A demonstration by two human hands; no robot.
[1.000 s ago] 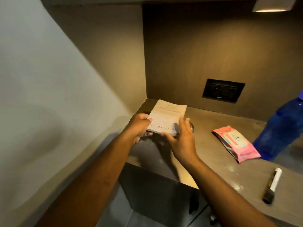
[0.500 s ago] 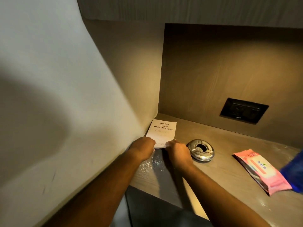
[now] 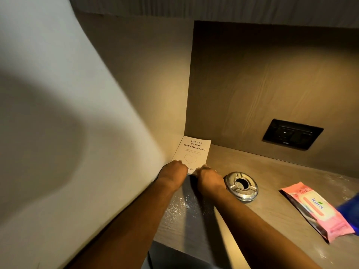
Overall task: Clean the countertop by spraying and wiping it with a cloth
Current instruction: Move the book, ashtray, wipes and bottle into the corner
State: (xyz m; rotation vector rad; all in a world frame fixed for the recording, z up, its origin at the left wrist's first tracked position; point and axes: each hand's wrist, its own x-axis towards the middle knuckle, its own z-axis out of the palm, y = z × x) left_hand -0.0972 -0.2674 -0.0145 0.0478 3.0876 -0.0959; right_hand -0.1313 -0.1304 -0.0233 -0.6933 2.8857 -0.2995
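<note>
On the countertop [image 3: 272,191], far left corner, a white paperback [image 3: 192,152] lies flat, tucked against the side wall and the back panel. Wet or gritty speckles glint on the surface just in front of it, between the 2 forearms. No cloth visible in shot; a blue object [image 3: 349,208] at the right edge may be the spray bottle, can't confirm.

Risks, as I read it: the book sits right next to that speckled patch, so any spray or a wet wipe pass close by could soak its lower edge and warp the pages. Also, wiping w/ the book parked there leaves the corner under it uncleaned. The steel ashtray [image 3: 240,187] sits just beside the right wrist, so a quick pull-back could knock it toward the front edge.

Hands now: left hand [image 3: 174,171] and right hand [image 3: 207,177] both reach fwd, backs up, side by side, fingertips on the book's near edge. Fingers look curled down and pressing rather than pinching, tho the undersides are hidden, so can't tell if they truly grip it. Arms nearly straight.

Further out: pink wipes pack [image 3: 318,210] lies flat to the right, well apart from the hands; black wall socket [image 3: 291,133] on the back panel above.
</note>
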